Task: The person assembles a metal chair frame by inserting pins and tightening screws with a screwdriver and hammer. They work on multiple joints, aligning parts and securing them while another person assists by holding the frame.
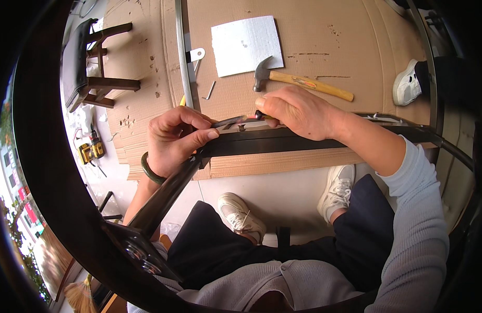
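Observation:
My left hand (173, 138), with a dark green bangle at its wrist, pinches a dark, thin cable-like piece (228, 121) just above a black metal bar. From its fingertips the piece runs right toward my right hand (303, 112). That hand is closed, thumb on top, around a small tool (259, 115) with a black end and a bit of red. Most of the tool is hidden in the fist, so its kind does not show. Both hands are over the black metal bar (272, 142), part of a larger frame.
Flat cardboard (314, 31) covers the floor beyond the bar. A claw hammer (309, 85), a white foam sheet (246, 44) and a hex key (209, 91) lie there. Left are a dark stool (89, 68) and a yellow-black power drill (91, 148). A person's shoe (406, 83) is at right.

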Motion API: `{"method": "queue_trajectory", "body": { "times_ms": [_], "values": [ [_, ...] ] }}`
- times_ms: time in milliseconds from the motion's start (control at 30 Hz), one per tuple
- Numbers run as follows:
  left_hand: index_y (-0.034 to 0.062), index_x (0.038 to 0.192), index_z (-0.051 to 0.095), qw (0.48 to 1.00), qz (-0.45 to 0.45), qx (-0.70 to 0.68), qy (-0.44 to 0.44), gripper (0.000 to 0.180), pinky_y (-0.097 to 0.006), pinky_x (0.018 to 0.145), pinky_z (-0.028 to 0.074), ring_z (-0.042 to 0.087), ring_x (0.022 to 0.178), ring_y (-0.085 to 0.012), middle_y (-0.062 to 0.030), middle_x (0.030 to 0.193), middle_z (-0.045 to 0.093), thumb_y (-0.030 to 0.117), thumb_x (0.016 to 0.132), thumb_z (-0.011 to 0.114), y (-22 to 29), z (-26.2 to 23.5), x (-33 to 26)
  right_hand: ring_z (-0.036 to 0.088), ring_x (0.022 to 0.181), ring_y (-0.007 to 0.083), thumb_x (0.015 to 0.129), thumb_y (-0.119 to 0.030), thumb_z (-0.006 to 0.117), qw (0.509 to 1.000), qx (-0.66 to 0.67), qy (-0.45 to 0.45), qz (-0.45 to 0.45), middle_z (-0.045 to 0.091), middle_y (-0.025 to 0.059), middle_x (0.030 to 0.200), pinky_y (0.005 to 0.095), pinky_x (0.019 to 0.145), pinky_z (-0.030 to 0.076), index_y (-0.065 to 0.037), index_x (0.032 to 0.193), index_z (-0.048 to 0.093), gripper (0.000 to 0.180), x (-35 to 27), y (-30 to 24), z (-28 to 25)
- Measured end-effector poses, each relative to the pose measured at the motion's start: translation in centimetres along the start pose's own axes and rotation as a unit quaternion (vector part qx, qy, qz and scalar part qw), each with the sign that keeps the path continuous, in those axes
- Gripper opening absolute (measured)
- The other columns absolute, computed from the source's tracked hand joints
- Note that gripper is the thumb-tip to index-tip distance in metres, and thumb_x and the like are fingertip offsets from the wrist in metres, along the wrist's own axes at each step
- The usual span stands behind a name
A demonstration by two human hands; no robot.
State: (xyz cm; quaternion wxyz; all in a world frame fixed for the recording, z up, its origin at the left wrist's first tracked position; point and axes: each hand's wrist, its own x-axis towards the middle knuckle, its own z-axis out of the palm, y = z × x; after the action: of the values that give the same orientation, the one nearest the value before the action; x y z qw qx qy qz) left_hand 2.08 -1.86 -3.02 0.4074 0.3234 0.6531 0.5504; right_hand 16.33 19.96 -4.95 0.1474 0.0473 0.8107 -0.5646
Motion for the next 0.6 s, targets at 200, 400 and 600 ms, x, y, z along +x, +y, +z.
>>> {"method": "queue_trajectory", "body": {
  "times_ms": [200, 400, 600],
  "values": [
    [-0.0003, 0.081, 0.064, 1.0, -0.003, -0.018, 0.002, 0.012, -0.021, 0.066, 0.05, 0.062, 0.072, -0.0088, -0.008, 0.082, 0.066, -0.005, 0.075, 0.073, 0.1, 0.2, 0.0, 0.054, 0.061, 0.0321, 0.097, -0.043, 0.029, 1.0, -0.009, 0.012, -0.003, 0.051, 0.0167, 0.059, 0.0427, 0.067, 0.043, 0.003, 0.067, 0.05, 0.058, 0.0, 0.1, 0.1],
    [0.0006, 0.082, 0.064, 0.999, -0.012, 0.045, -0.027, 0.011, -0.021, 0.062, 0.048, 0.06, 0.073, -0.0074, -0.0061, 0.083, 0.067, -0.004, 0.076, 0.072, 0.7, -0.1, 0.3, 0.053, 0.057, 0.0279, 0.091, -0.068, 0.023, 0.997, 0.001, 0.044, 0.064, 0.048, 0.0128, 0.053, 0.0401, 0.064, 0.045, 0.003, 0.064, 0.052, 0.081, -0.4, 0.6, 0.1],
    [0.0013, 0.083, 0.066, 0.977, 0.048, 0.196, -0.073, 0.012, -0.024, 0.062, 0.049, 0.062, 0.072, -0.0115, -0.0057, 0.08, 0.066, -0.005, 0.074, 0.072, 1.9, -0.2, 1.5, 0.052, 0.053, 0.0187, 0.081, -0.082, 0.013, 0.995, 0.005, 0.038, 0.089, 0.045, 0.0065, 0.048, 0.034, 0.061, 0.046, -0.005, 0.051, 0.046, 0.089, -0.2, 1.7, -0.5]
  ]
}}
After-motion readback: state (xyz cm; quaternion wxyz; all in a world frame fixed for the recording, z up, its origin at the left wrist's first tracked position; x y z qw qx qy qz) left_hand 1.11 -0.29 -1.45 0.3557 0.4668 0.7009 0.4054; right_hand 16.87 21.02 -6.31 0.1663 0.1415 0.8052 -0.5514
